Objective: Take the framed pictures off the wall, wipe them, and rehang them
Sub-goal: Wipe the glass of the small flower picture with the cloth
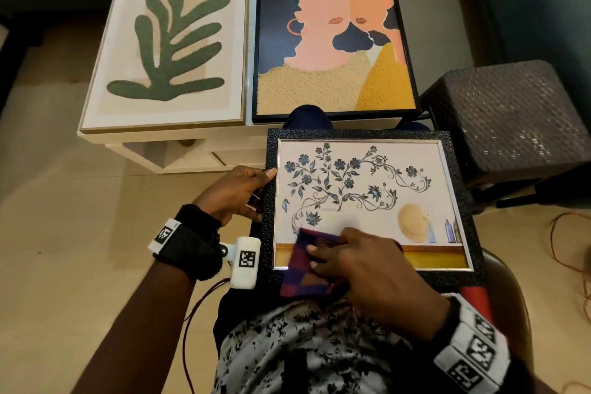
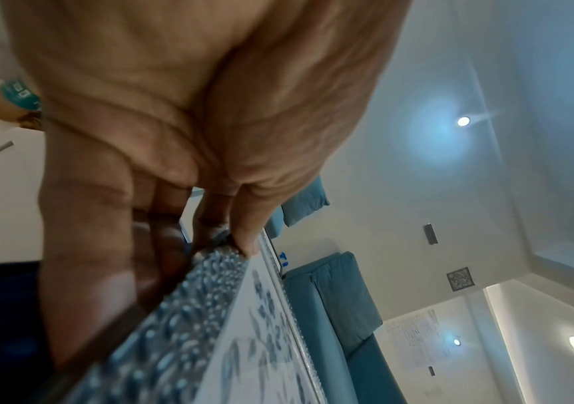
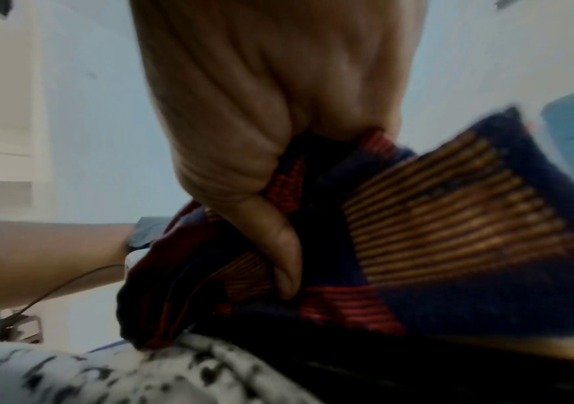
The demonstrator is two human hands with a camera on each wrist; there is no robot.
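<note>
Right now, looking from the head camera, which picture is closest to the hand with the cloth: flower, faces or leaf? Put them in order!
1. Flower picture: right under the right hand and its cloth.
2. Faces picture: flat on the table, straight ahead.
3. Leaf picture: on the table too, farther off to the left.

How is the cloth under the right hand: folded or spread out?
Folded. The cloth lies in several bunched layers under the right hand, which holds it against the floral picture.

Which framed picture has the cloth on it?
The floral picture in the dark textured frame, under the cloth; the leaf picture and the faces picture lie on the table.
</note>
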